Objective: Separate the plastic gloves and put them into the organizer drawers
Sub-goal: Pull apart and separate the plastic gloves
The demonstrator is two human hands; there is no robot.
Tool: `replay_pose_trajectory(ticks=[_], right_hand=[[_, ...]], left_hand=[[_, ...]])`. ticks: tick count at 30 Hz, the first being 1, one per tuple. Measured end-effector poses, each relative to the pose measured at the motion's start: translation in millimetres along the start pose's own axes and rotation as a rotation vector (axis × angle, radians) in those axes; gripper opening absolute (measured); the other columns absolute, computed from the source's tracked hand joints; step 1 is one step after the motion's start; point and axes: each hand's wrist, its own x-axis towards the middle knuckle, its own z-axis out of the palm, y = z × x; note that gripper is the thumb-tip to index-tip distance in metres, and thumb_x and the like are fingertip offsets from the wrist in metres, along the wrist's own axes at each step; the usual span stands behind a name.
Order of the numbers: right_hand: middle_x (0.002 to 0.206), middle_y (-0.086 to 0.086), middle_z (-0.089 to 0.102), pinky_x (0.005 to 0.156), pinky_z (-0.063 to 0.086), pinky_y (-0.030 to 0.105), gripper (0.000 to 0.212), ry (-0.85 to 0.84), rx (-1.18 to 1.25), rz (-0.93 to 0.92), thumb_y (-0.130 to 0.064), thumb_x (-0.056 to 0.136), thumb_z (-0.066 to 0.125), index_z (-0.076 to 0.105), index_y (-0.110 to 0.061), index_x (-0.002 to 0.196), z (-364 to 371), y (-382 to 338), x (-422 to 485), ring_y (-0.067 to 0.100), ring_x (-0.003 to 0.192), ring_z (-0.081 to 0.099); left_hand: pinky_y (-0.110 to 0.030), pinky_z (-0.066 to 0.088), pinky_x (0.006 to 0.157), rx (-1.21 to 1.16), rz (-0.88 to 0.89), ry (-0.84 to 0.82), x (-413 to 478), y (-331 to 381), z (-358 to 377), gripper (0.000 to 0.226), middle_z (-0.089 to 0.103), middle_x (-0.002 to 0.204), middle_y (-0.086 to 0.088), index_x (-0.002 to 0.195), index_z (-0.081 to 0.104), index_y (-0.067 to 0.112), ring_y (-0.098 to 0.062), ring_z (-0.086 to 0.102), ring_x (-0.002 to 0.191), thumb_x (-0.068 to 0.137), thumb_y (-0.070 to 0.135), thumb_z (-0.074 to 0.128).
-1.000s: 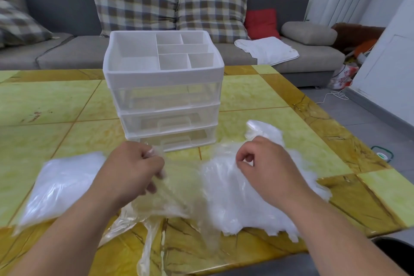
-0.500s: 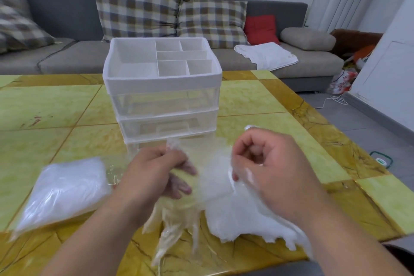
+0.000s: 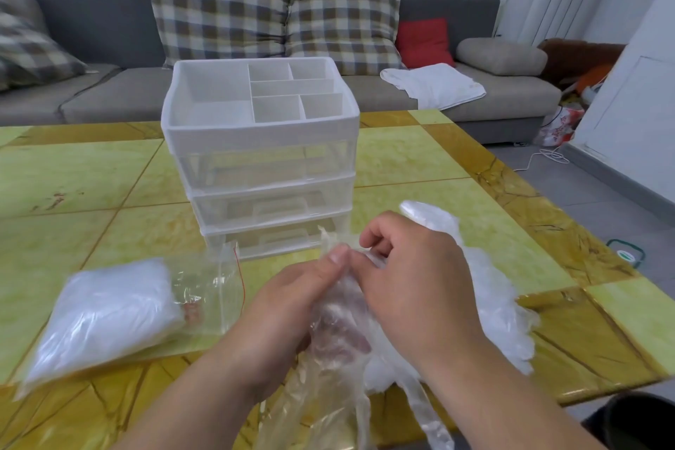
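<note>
On the near edge of the yellow-green tiled bench (image 3: 73, 175), your left grip (image 3: 292, 303) and right grip (image 3: 412, 285) meet over one thin, clear plastic glove (image 3: 336, 336). Your left grip pinches the glove's crumpled top edge between thumb and fingers. Your right grip, fingers curled, pinches the same film just beside your left thumb. The glove's fingers trail down past the near edge of the bench, below your wrists.

Just right of your hands, and partly under your right wrist, lies the loose heap of white translucent plastic gloves (image 3: 500, 303), flat on the bench. To the left sits a clear zip bag packed with more white gloves (image 3: 106, 310), its open, empty end pointing towards your left hand.

Beyond your hands, near the middle of the bench, stands the white plastic organizer (image 3: 263, 142). It has a divided top tray over three clear drawers, and all three look pushed in. None of the gloves touches it.

Further off is a grey sofa (image 3: 109, 95) with checked cushions (image 3: 219, 11), a red cushion (image 3: 423, 40) and a folded white cloth (image 3: 434, 84).
</note>
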Motion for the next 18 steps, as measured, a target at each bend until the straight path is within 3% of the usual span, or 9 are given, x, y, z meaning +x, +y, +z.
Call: replay_pose_trajectory(ticks=[5, 9, 13, 15, 18], right_hand=[[0.058, -0.008, 0.058, 0.051, 0.048, 0.029, 0.017, -0.071, 0.106, 0.151, -0.028, 0.081, 0.078, 0.063, -0.024, 0.075, 0.6, 1.3, 4.8, 0.009, 0.053, 0.057], [0.062, -0.001, 0.070, 0.046, 0.042, 0.023, 0.013, -0.177, 0.343, 0.290, -0.020, 0.087, 0.075, 0.066, -0.021, 0.077, -12.1, 5.5, 15.3, 0.014, 0.043, 0.061], [0.070, 0.001, 0.075, 0.044, 0.044, 0.022, 0.008, -0.253, 0.482, 0.321, -0.008, 0.091, 0.069, 0.066, -0.015, 0.093, -28.1, 8.9, 20.8, 0.018, 0.047, 0.064], [0.071, 0.002, 0.075, 0.044, 0.044, 0.022, 0.009, -0.221, 0.530, 0.347, -0.005, 0.091, 0.069, 0.066, -0.013, 0.094, -32.0, 11.3, 23.3, 0.018, 0.048, 0.064], [0.069, 0.004, 0.075, 0.042, 0.042, 0.022, 0.007, -0.166, 0.574, 0.397, -0.005, 0.091, 0.069, 0.067, -0.012, 0.093, -31.7, 13.9, 24.3, 0.016, 0.045, 0.060]], left_hand=[[-0.041, 0.050, 0.073, 0.078, 0.052, -0.042, -0.6, 0.7, -1.0, 0.031, 0.073, 0.091, -0.024, 0.097, 0.075, 0.008, -0.035, 0.068, 0.079, 0.091, 0.037, 0.066], [-0.033, 0.053, 0.063, 0.078, 0.027, 0.077, 0.0, -0.7, -5.7, 0.029, 0.075, 0.086, -0.019, 0.091, 0.076, 0.003, -0.028, 0.068, 0.070, 0.102, 0.016, 0.053], [-0.028, 0.056, 0.057, -0.014, 0.016, 0.125, -1.1, 2.9, -14.4, 0.023, 0.076, 0.087, -0.013, 0.088, 0.078, 0.003, -0.020, 0.068, 0.070, 0.091, 0.018, 0.062], [-0.028, 0.054, 0.058, -0.050, 0.016, 0.129, -0.7, 4.4, -23.0, 0.034, 0.076, 0.092, -0.016, 0.096, 0.076, -0.002, -0.020, 0.068, 0.074, 0.079, 0.027, 0.066], [-0.023, 0.052, 0.056, -0.059, 0.021, 0.079, -1.4, 9.3, -29.2, 0.040, 0.073, 0.085, -0.014, 0.096, 0.075, -0.006, -0.018, 0.066, 0.071, 0.079, 0.028, 0.063]])
